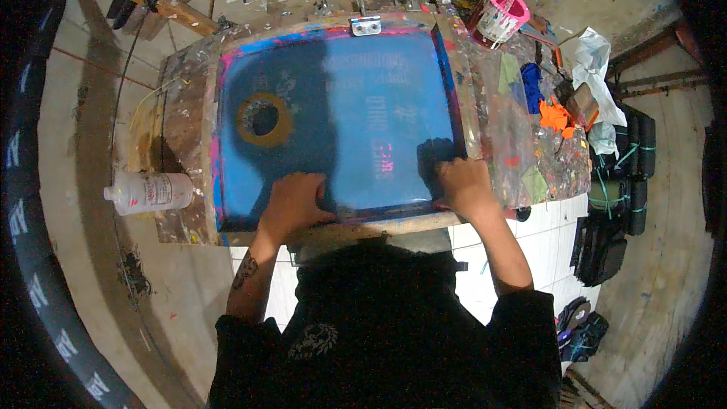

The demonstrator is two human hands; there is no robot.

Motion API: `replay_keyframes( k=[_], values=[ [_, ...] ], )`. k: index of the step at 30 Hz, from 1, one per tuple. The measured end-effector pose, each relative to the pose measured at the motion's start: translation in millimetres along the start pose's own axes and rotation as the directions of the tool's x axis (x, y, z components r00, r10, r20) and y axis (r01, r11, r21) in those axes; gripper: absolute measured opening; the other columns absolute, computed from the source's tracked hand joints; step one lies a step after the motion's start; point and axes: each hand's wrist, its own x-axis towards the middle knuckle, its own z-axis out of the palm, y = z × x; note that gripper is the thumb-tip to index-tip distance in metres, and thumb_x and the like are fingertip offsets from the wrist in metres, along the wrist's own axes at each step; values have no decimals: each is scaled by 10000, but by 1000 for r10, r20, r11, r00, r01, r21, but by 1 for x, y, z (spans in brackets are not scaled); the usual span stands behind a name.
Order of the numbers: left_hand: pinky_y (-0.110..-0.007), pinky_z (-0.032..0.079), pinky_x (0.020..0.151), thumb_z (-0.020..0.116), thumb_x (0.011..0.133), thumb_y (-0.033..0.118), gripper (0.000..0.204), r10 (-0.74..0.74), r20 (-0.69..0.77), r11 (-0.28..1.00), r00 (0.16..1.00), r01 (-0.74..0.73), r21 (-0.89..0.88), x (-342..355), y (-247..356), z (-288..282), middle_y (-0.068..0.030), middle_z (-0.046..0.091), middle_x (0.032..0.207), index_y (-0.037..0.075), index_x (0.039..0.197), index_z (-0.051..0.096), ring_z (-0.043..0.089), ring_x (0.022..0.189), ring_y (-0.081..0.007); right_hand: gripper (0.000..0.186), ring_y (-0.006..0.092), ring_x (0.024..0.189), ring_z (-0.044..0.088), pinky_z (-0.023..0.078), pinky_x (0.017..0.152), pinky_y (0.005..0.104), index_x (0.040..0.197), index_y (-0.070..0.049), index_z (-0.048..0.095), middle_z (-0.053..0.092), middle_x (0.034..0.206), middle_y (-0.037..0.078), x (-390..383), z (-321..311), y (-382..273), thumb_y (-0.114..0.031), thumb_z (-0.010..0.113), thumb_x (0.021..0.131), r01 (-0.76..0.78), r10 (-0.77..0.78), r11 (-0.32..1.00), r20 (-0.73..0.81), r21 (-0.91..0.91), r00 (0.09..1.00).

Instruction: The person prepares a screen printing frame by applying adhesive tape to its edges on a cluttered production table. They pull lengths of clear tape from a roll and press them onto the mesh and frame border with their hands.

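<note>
A screen printing frame [394,226] with blue mesh [363,129] lies on a paint-spattered board. A roll of brown tape [282,119] rests on the mesh's left part, and a metal hinge clamp [366,25] holds the far edge. My left hand [295,204] is closed on the near edge of the frame, left of the middle, its fingertips partly hidden. My right hand [463,182] has curled fingers on the frame's near right corner. Faint reversed lettering shows in the mesh, with dark shadows over it.
A plastic bottle [159,191] lies on the board's left. At the back right is a pink paint bucket [488,26]; along the right side are orange and blue rags [556,113] and white crumpled paper [591,68]. Dark bundles [632,174] lie farther right.
</note>
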Motion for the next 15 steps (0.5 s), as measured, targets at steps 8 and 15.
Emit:
replay_keyframes(
  k=[8,15],
  values=[
    [-468,499,792,744,786,404,461,449,-170,812,877,-480,-331,7,43,38,-175,589,958,-9,944,614,593,932,-353,431,383,978,637,504,878,466,1052,-26,688,660,1060,190,-24,5,-33,-420,601,901,341,-281,823,-196,454,940],
    [-419,525,827,769,749,300,498,550,-292,811,782,-584,-36,0,43,77,-191,551,1007,-48,1040,564,583,975,-367,587,366,1083,592,452,965,468,1158,-3,609,616,1113,197,-45,5,-37,-447,707,785,412,-328,819,-262,399,907]
  ],
)
